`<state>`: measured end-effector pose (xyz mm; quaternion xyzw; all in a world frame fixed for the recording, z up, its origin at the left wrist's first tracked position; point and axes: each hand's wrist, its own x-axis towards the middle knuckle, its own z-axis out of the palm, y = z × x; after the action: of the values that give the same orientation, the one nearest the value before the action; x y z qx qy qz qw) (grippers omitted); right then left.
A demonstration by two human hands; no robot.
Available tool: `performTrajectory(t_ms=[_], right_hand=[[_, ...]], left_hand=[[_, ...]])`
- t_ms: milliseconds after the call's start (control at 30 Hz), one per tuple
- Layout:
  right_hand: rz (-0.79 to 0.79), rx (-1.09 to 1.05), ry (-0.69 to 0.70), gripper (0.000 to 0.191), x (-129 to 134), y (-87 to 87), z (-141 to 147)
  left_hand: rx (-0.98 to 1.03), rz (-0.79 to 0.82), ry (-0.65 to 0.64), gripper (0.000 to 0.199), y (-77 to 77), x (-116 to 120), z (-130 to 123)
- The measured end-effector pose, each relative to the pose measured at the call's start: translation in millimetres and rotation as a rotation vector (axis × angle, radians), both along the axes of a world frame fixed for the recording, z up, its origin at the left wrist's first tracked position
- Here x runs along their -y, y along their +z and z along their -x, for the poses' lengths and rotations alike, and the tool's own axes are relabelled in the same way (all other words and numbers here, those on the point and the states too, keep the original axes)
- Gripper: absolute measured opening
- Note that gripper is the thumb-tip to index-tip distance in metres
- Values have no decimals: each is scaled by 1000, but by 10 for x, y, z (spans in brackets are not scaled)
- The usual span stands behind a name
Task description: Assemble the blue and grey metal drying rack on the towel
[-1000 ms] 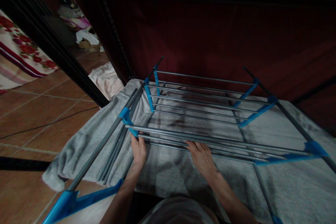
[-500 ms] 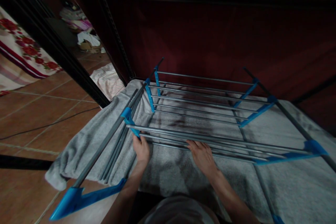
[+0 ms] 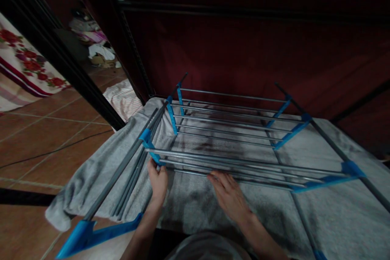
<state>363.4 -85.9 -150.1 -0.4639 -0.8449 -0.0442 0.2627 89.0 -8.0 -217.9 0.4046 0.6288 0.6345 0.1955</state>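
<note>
A person's left hand point(image 3: 158, 180) pinches the lower end of a blue bracket point(image 3: 149, 145) at the near left of a metal rack point(image 3: 111, 183) standing on a grey blanket point(image 3: 198, 203), while the right hand point(image 3: 227, 193) lays its fingers, close together, at the rack's near lower rod; whether they clamp it cannot be told. The slim tubes look light, stiff and smooth, likely best held by the thick side poles, as brackets may flex. Loose tubes point(image 3: 129, 185) lie beside the rack's left side, near the left forearm; a dark red panel point(image 3: 243, 48) limits room behind it
</note>
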Motion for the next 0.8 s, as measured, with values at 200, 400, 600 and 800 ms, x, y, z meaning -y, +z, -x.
performTrajectory(t_ms=[200,400,600,800], right_hand=[[-237,-133,-71,42,44,425,38],[-178,-59,-193,39,-265,720,13],[-183,37,-217,28,-326,877,-13],[-180,91,-204,32,-332,920,-47]], left_hand=[[98,-189,118,50,573,75,-25],[127,-295,47,52,859,-38,-76],[110,-361,15,43,1002,-165,-90],[212,-350,19,42,1107,-224,-79]])
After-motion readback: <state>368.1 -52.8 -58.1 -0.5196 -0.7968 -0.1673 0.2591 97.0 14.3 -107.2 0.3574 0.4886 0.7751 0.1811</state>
